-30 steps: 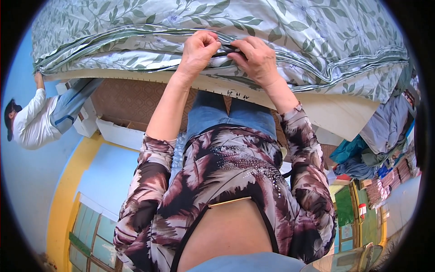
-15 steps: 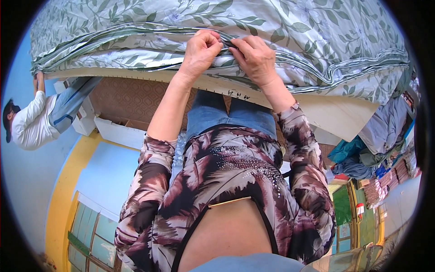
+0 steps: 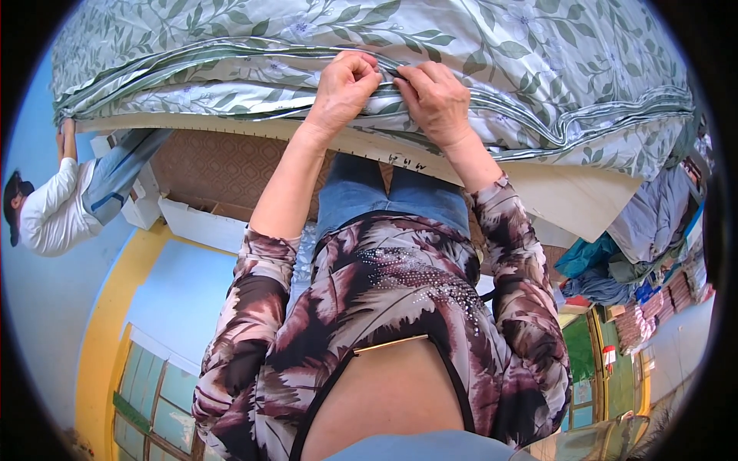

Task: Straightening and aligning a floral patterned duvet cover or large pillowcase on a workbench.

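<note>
My left hand (image 3: 345, 91) and right hand (image 3: 437, 101), both curled, pinch white cloth (image 3: 453, 37) printed with grey-green leaves and bluish flowers, its layered edges wavy.

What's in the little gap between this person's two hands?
The head view shows a short stretch of gathered, striped edges of the leaf-print fabric between the left hand and the right hand.

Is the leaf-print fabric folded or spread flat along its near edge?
Folded: the fabric shows stacked, wavy layers either side of the left hand and right hand.
</note>
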Demonstrator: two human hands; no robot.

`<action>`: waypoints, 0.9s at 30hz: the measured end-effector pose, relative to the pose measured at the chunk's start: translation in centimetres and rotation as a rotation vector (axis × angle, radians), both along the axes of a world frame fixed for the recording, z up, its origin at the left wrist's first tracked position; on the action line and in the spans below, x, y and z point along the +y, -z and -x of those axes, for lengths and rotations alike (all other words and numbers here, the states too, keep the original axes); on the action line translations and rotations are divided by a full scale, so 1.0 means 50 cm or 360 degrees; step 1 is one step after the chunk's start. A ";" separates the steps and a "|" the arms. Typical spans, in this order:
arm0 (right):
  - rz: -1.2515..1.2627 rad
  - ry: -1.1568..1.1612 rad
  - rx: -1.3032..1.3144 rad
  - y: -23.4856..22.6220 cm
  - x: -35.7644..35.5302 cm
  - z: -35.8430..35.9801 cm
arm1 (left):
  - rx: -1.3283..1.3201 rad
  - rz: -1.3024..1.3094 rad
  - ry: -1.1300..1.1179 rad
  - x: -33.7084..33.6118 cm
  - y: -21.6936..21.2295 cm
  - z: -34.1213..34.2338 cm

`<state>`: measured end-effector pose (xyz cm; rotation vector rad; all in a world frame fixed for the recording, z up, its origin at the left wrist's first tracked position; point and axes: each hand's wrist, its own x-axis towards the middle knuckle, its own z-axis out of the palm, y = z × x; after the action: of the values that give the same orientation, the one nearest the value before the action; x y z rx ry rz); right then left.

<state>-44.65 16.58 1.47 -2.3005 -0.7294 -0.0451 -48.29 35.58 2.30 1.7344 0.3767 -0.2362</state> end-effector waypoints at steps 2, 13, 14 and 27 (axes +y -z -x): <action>-0.0047 0.0021 0.0025 -0.001 0.002 0.003 | 0.0120 0.0327 -0.0151 0.014 -0.014 0.005; -0.0176 0.0076 0.0024 0.013 -0.006 0.000 | 0.0371 -0.1242 -0.0387 0.269 -0.090 0.339; -0.0166 0.0066 0.0030 0.013 -0.004 0.003 | 0.0341 -0.1364 -0.0336 0.272 -0.089 0.346; -0.0131 -0.0191 0.0403 -0.017 -0.004 -0.013 | -0.0474 -0.1875 -0.0186 0.155 -0.074 0.160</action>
<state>-44.01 16.38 2.30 -2.1303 -0.7174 0.2619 -56.31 43.32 5.99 2.8319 0.4243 0.4269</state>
